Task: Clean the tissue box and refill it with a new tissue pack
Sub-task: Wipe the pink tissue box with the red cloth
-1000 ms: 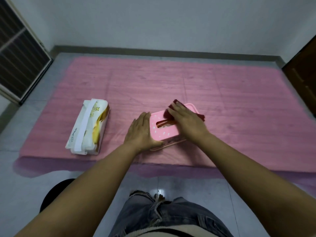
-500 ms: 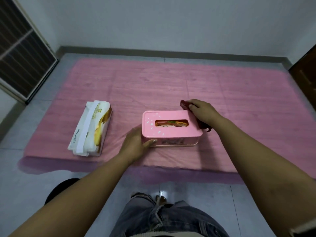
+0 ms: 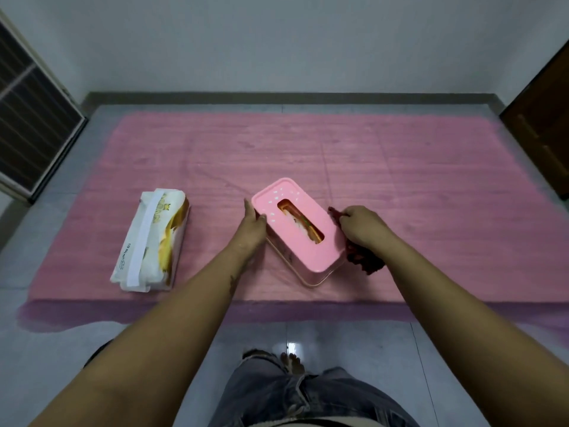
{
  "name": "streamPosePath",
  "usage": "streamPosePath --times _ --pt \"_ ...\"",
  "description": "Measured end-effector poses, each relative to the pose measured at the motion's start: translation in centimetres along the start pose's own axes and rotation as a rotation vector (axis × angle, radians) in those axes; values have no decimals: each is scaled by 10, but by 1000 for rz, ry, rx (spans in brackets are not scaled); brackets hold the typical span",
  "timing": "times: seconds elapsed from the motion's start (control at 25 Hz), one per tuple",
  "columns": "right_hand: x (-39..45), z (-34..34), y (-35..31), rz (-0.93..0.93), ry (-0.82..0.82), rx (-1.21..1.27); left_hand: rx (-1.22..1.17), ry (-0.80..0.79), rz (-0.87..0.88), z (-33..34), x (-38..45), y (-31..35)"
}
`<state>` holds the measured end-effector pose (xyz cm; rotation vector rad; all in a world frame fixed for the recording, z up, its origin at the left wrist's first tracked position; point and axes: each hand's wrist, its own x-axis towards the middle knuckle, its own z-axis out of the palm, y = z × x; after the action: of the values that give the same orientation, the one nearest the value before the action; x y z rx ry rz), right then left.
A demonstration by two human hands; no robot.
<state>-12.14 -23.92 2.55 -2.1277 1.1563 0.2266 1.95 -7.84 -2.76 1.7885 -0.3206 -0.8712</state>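
Both hands busy: I'd brace the tissue box point(image 3: 298, 231) with my flat left hand point(image 3: 253, 227) while my right hand point(image 3: 361, 227), fisted on the dark red cloth point(image 3: 365, 261), wipes its side at frame centre.

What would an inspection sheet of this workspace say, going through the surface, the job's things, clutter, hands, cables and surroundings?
Surface: pink mat spread on a grey tiled floor.
Job's things: pink tissue box sits at an angle on the mat, lid on, something colourful showing through its slot; new tissue pack lies sealed to its left, apart from it; dark red cloth against the box's right side.
Clutter: nothing seen.
Hands: left hand rests against the box's left side; right hand grips the cloth.
Cables: nothing seen.
Surroundings: pale wall behind, dark louvred panel at left, dark wooden door at right.
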Motion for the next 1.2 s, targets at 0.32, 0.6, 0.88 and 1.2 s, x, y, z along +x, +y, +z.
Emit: streamPosePath --times 0.32,0.6,0.88,1.2 --pt "-6 16 8 -107 33 -60 404 101 117 36 -25 5" --pt "23 39 -18 -636 291 -109 809 241 137 61 -45 -16" --pt "82 39 -53 -543 94 -265 865 250 121 64 -40 -19" --pt "40 57 -6 -565 138 -162 891 260 153 65 -39 -20"
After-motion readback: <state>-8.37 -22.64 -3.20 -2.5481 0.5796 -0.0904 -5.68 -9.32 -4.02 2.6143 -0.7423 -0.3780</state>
